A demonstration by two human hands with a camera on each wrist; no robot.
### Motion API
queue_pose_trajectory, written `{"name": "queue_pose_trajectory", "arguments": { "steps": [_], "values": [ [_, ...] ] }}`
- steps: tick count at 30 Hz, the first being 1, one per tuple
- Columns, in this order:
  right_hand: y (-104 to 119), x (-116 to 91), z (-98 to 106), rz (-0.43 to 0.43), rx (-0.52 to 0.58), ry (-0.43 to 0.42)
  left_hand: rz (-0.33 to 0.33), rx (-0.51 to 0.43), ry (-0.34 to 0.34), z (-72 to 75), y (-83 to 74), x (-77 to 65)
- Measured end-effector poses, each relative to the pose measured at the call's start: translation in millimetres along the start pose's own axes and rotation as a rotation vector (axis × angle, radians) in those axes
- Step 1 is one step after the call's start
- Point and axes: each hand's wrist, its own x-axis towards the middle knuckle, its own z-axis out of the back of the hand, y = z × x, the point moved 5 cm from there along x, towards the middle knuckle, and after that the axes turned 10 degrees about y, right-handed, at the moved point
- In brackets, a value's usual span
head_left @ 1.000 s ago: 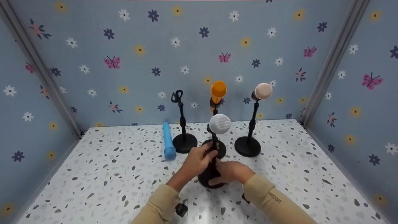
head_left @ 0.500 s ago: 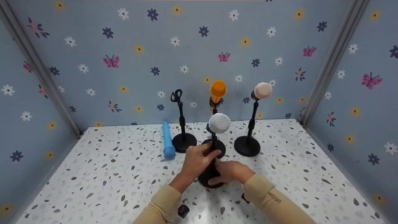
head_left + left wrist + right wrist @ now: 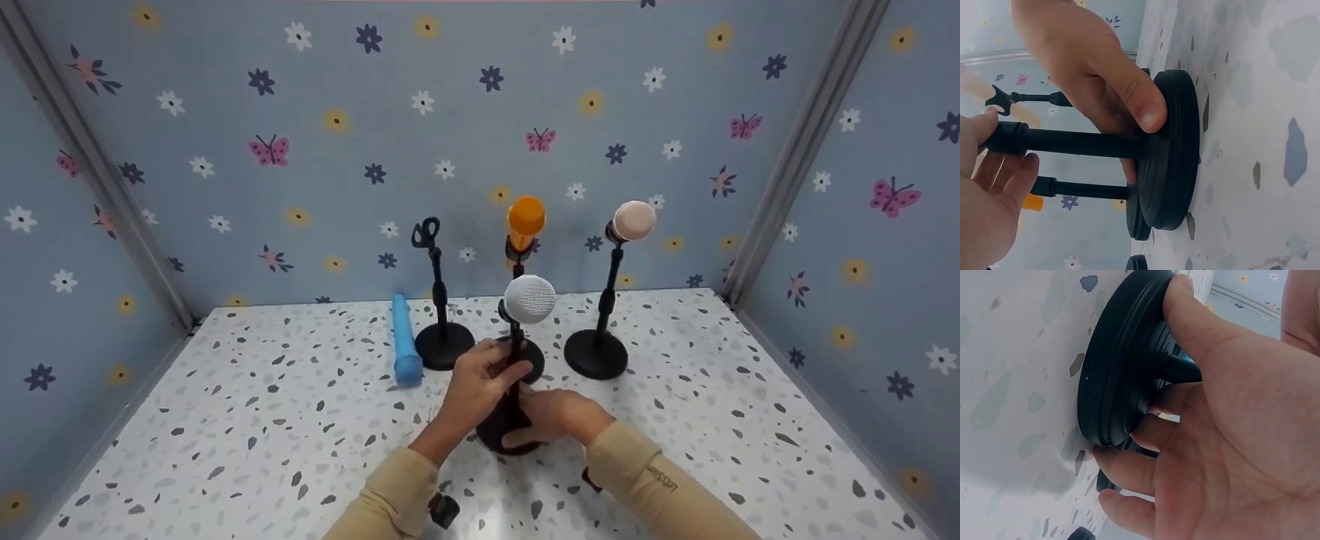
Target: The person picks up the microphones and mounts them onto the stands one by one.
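Observation:
A black microphone stand point(image 3: 1086, 144) stands upright at the front, a white-headed microphone point(image 3: 529, 298) clipped at its top. My left hand point(image 3: 472, 386) pinches the thicker collar of its pole between thumb and fingers. Lower down, my right hand point(image 3: 561, 415) grips the round base point(image 3: 1123, 365); the thumb lies on its top and fingers reach round the far side to its rim. Close behind is a second stand holding an orange microphone point(image 3: 527, 216). My hands hide part of the front stand's pole and base.
Back right, another stand bears a pale pink microphone point(image 3: 634, 220). A stand with a bare clip point(image 3: 426, 233) is at back left, and a blue microphone point(image 3: 406, 341) lies beside it. Patterned panels point(image 3: 480, 112) enclose the speckled table point(image 3: 262, 420) at the back and sides.
My left hand has shifted very slightly on the pole, its thumb now further across it. The right hand keeps its hold on the base, and the stands have stayed in place.

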Motion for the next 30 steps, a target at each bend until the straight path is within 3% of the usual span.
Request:
{"name": "queue_pose_trajectory", "arguments": {
  "steps": [4,8,12,17,20,28,30],
  "values": [
    [2.2,-1.2,-0.9,-0.002,-0.006,0.002,0.015,-0.048,-0.018,1.0,-16.6,-3.1],
    [3.0,-2.3,-0.1,0.015,-0.003,-0.002,-0.004,-0.078,0.036,1.8,-29.8,-7.0],
    [2.7,-3.3,1.6,0.023,0.004,-0.013,-0.044,-0.068,0.074,0.7,-31.0,-6.9],
    [3.3,-2.9,0.0,0.021,0.001,-0.013,-0.026,-0.087,0.032,-0.6,-25.4,-6.2],
    [4.4,-2.4,-1.1,0.024,0.0,-0.01,0.001,-0.128,0.001,-2.6,-12.9,-6.2],
    [2.7,-2.3,-0.2,0.028,0.001,-0.017,0.039,-0.143,-0.004,-4.3,-4.0,-4.6],
    [2.1,-2.7,0.1,0.017,0.0,-0.016,0.029,-0.129,-0.005,-5.2,5.5,-3.8]
  ]
}}
